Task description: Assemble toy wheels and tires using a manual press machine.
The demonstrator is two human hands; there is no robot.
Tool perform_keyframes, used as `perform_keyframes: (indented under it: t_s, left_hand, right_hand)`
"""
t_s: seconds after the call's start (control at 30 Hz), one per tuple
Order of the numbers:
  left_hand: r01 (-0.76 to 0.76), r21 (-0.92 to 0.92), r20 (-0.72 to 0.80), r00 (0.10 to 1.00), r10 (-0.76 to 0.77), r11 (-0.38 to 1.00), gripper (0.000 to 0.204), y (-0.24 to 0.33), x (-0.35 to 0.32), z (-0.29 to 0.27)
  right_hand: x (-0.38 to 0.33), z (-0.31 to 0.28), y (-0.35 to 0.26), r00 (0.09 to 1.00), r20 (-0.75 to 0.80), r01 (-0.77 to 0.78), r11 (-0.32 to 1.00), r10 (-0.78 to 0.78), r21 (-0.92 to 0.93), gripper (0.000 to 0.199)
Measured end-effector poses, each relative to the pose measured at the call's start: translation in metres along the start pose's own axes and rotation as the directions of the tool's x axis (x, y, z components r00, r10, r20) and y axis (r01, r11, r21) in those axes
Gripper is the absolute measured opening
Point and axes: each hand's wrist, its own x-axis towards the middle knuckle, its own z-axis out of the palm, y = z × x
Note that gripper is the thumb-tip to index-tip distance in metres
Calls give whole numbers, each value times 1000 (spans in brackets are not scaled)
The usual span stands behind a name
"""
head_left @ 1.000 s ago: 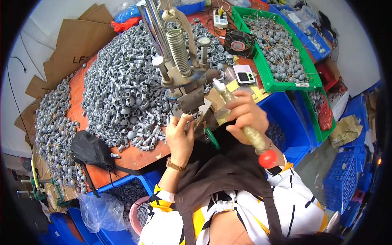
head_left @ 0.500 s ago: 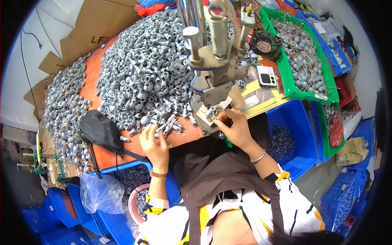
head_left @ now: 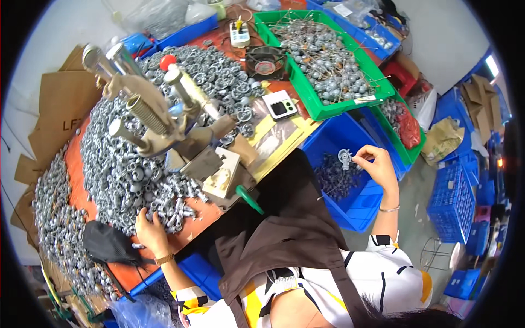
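Note:
My right hand (head_left: 377,167) is out over a blue bin (head_left: 358,210), its thumb and fingers pinched at the edge of a small grey plastic fitting (head_left: 344,158) with a round, ring-like head. Similar grey pieces lie inside that bin. My left hand (head_left: 151,234) rests at the near edge of a large heap of grey plastic parts (head_left: 126,158) on the orange tabletop. Its thumb and forefinger are apart, with loose parts just beyond the fingertips. Between the hands stands a metal press (head_left: 164,126) with a coil spring and posts. A pale fixture block (head_left: 221,175) sits beneath it, with no hand on it.
A green tray (head_left: 314,112) of grey balls on wires stands at the far right, beside a small fan (head_left: 266,63) and a white device (head_left: 280,105). A black bag (head_left: 109,243) lies left of my left hand. A green handle (head_left: 250,199) juts from the table's front edge.
My right hand has moved from the press's fixture out right over the blue bin, carrying the grey fitting. My left hand stays by the heap's near edge. The view has turned to the right.

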Motion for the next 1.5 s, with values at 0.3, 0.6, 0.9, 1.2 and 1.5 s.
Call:
perform_keyframes:
  t_s: [0.3,0.6,0.9,1.2,1.5]
  left_hand:
    - [-134,-239,-238,968,76,962,32,34,-19,-29]
    - [315,-912,304,949,-81,263,18,49,-78,-7]
    - [240,-935,229,971,-71,260,26,44,-62,14]
    - [17,-944,35,998,50,329,34,88,-64,-6]
    - [-174,-772,19,955,295,611,34,152,-40,19]
  right_hand:
    - [128,9,-7,902,-363,255,967,-235,9,14]
    - [294,35,34,959,-284,-109,888,-25,-446,24]
    - [311,32,25,959,-258,5,920,-116,-393,23]
    - [311,33,8,978,-204,-76,819,-52,-569,24]
    - [281,-9,-32,955,-291,239,739,-60,630,16]
